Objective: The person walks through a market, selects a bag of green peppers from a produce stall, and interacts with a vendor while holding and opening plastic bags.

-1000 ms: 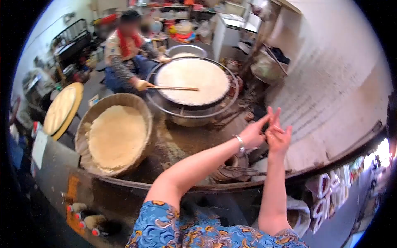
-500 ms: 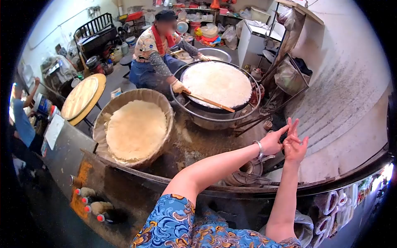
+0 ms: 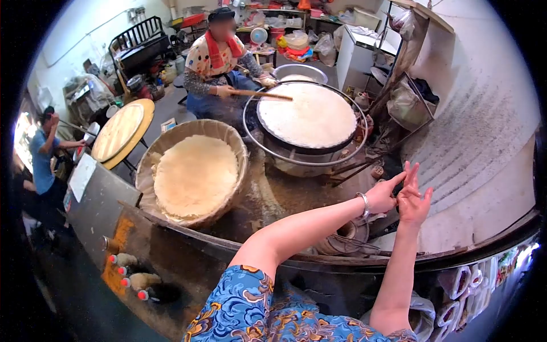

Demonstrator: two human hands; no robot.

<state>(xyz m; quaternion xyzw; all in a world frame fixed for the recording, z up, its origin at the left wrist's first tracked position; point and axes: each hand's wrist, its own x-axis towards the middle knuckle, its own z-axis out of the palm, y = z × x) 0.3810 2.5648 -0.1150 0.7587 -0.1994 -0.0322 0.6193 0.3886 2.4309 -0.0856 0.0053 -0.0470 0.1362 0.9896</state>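
My left hand (image 3: 380, 196), with a silver bracelet at the wrist, points its index finger at my right hand. Its fingertip appears to touch the right fingers; its other fingers are curled and partly hidden. My right hand (image 3: 413, 206) is raised palm up, two fingers stretched out, thumb apart and the others bent. No object shows in either hand. Beyond them, a large pale flatbread (image 3: 310, 117) covers a round griddle (image 3: 302, 149). A co-worker (image 3: 213, 62) holds a flat wooden stick (image 3: 265, 94) over it.
A cloth-lined basket (image 3: 232, 135) with pale flatbreads (image 3: 196, 176) stands left of the griddle. A curved counter edge (image 3: 319, 263) runs before me. Red-capped bottles (image 3: 139, 281) are at lower left. Another person (image 3: 43, 151) stands by a round board (image 3: 121, 132).
The co-worker's stick has swung from the griddle's near edge up onto the flatbread, and the co-worker sits more upright. The view has shifted slightly. My hands keep nearly the same pose.
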